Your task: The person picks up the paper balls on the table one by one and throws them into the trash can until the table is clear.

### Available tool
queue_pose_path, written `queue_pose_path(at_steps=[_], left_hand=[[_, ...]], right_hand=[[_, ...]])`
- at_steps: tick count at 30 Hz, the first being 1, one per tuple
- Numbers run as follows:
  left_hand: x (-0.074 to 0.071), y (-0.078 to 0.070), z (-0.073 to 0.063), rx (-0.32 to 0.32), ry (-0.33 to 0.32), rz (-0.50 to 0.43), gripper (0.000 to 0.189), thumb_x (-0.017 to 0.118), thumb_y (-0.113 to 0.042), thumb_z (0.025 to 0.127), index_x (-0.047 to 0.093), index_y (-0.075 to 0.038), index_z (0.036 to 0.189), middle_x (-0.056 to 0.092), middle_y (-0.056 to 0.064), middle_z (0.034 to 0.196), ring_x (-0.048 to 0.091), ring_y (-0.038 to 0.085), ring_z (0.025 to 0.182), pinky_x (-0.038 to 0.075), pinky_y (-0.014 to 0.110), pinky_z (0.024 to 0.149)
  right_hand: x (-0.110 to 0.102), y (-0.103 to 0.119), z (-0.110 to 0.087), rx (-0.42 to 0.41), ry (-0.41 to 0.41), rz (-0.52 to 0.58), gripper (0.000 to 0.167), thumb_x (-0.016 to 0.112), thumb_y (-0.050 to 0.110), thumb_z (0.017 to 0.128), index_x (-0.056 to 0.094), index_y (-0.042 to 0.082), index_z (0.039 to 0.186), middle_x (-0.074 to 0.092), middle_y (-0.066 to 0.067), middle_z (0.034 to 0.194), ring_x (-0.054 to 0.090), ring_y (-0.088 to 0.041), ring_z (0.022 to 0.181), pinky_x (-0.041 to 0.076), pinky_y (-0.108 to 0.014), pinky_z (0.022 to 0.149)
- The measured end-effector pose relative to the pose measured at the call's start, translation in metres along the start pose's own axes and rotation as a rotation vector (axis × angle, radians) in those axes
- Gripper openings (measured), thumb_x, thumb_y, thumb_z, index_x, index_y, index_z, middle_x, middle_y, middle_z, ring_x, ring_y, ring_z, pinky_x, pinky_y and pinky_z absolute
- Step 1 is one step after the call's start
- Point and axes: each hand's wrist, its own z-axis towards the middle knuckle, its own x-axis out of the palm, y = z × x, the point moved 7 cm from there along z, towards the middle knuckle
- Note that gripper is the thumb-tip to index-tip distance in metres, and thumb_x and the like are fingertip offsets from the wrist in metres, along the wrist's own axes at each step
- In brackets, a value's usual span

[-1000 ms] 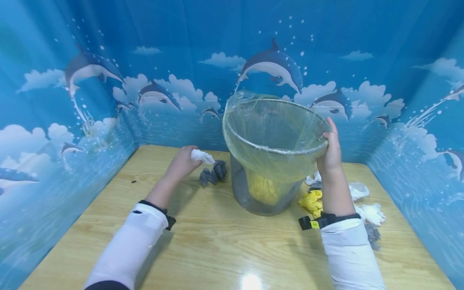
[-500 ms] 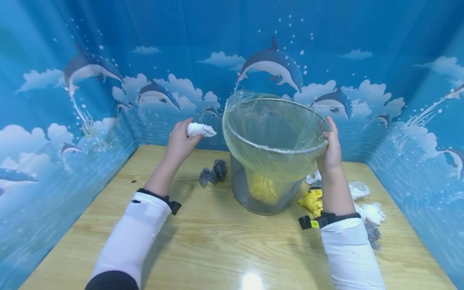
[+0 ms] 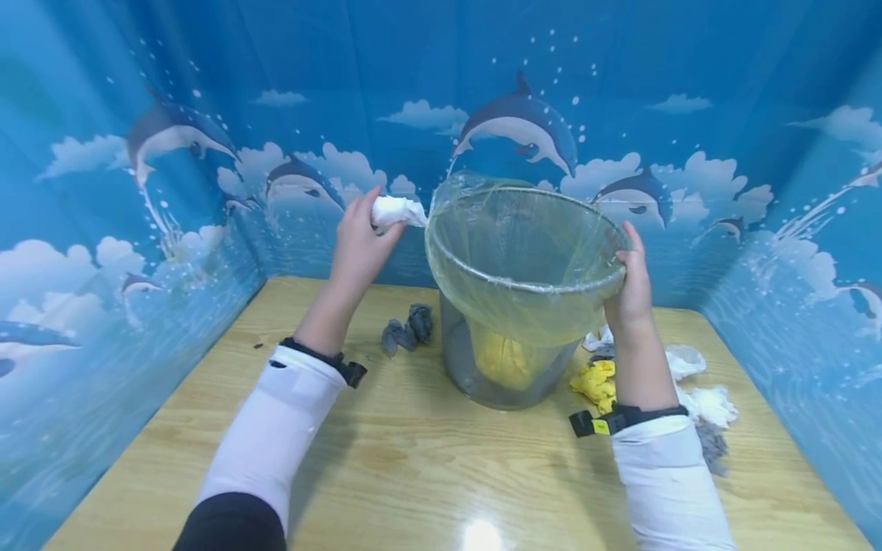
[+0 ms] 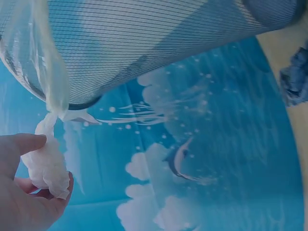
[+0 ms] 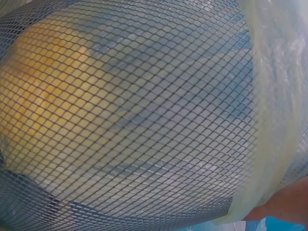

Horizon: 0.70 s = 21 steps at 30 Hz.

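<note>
My left hand (image 3: 362, 233) pinches a crumpled white tissue (image 3: 397, 210) just left of the rim of a mesh wastebasket (image 3: 455, 367). In the left wrist view, thumb and fingers curl round the tissue (image 4: 47, 166), whose tip appears close to the bag's edge. A thin yellowish trash bag (image 3: 510, 310) lines the basket and folds over its rim. On the far side, my right hand (image 3: 630, 283) grips the rim and bag at the right. Through the mesh, something yellow (image 5: 48, 82) shows inside the bag.
Crumpled dark grey pieces (image 3: 408, 329) lie on the wooden table (image 3: 413, 467) left of the basket. To its right are a yellow crumpled piece (image 3: 596, 385), white pieces (image 3: 713, 405) and a grey one (image 3: 712, 446). A dolphin-printed curtain (image 3: 310, 84) surrounds the table.
My left hand has lifted the white tissue from near the grey pieces up to rim height, then moved right toward the basket. The right hand and basket have stayed put.
</note>
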Motion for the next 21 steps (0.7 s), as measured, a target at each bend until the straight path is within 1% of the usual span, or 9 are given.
queue_pose_path(at_steps=[3, 7, 12, 17, 21], left_hand=[[0.001, -0.010, 0.003, 0.023, -0.013, -0.023, 0.066, 0.065, -0.024, 0.092, 0.036, -0.013, 0.150, 0.041, 0.015, 0.145, 0.048, 0.030, 0.126, 0.050, 0.037, 0.099], [0.003, -0.023, 0.006, 0.059, -0.018, -0.041, 0.065, 0.065, -0.023, 0.092, 0.037, -0.013, 0.150, 0.036, 0.013, 0.151, 0.046, 0.028, 0.130, 0.050, 0.034, 0.099], [0.005, -0.039, 0.008, 0.094, -0.028, -0.036, 0.065, 0.065, -0.023, 0.092, 0.037, -0.013, 0.149, 0.040, 0.013, 0.148, 0.049, 0.027, 0.127, 0.051, 0.033, 0.097], [0.013, -0.057, 0.009, 0.128, -0.004, -0.025, 0.065, 0.065, -0.023, 0.092, 0.036, -0.012, 0.150, 0.041, 0.013, 0.146, 0.048, 0.025, 0.129, 0.049, 0.030, 0.099], [0.020, -0.074, 0.009, 0.160, 0.029, 0.003, 0.066, 0.065, -0.024, 0.092, 0.036, -0.013, 0.150, 0.041, 0.012, 0.147, 0.046, 0.025, 0.131, 0.049, 0.031, 0.100]], right_hand=[[0.000, -0.001, 0.000, 0.009, 0.003, -0.006, 0.064, 0.023, 0.024, 0.096, 0.001, 0.024, 0.156, 0.010, -0.007, 0.161, 0.023, -0.026, 0.144, 0.026, -0.032, 0.118], [-0.001, -0.001, -0.001, 0.018, 0.002, -0.009, 0.064, 0.022, 0.025, 0.096, 0.001, 0.026, 0.156, 0.009, -0.006, 0.161, 0.021, -0.027, 0.145, 0.024, -0.033, 0.118], [0.000, -0.001, 0.000, 0.015, 0.001, -0.008, 0.065, 0.023, 0.024, 0.096, 0.000, 0.024, 0.157, 0.009, -0.006, 0.162, 0.020, -0.027, 0.145, 0.023, -0.033, 0.119], [0.000, -0.001, 0.000, 0.010, -0.002, -0.003, 0.064, 0.022, 0.023, 0.096, 0.001, 0.024, 0.156, 0.010, -0.006, 0.161, 0.021, -0.026, 0.145, 0.025, -0.031, 0.117], [0.000, 0.000, 0.000, 0.005, -0.003, 0.002, 0.064, 0.022, 0.022, 0.096, 0.002, 0.024, 0.156, 0.010, -0.006, 0.161, 0.023, -0.025, 0.144, 0.026, -0.030, 0.117]])
